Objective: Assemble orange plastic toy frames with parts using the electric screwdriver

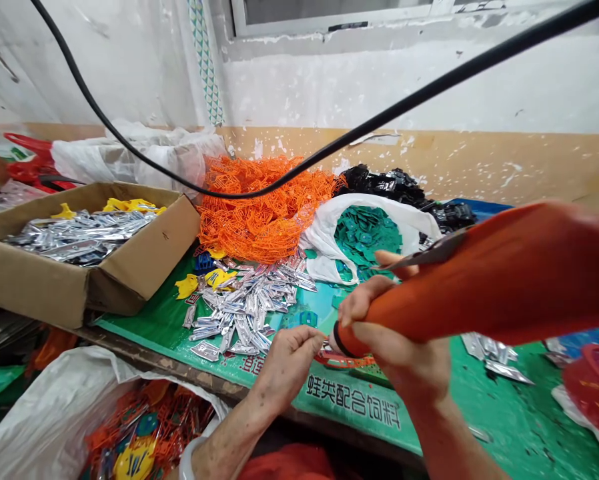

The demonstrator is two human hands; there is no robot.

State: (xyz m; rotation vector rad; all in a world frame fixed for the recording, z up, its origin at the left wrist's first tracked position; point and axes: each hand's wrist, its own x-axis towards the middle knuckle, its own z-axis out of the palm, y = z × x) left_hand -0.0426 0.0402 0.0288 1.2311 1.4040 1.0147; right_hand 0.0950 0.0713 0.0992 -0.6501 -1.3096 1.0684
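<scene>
My right hand [399, 353] is wrapped round an orange cylindrical hand tool [444, 293], which slants down to the left and has a black ring near its pale tip. A metal strip lies along the tool's upper side. That tip points at an orange plastic piece [357, 362] low on the table, partly hidden by the tool and my hands. Thumb and fingers of my left hand [292, 363] are pinched together at the piece's left edge, right beside the tip. Just beyond, silver printed pieces [252, 300] lie in a loose pile.
An open cardboard box [144, 260] of silver and yellow pieces stands left. Orange plastic frames [259, 213] are heaped behind, beside a white bag [324, 230] of green pieces. A black cable [379, 110] hangs across. A sack [44, 413] of mixed parts sits below the table edge.
</scene>
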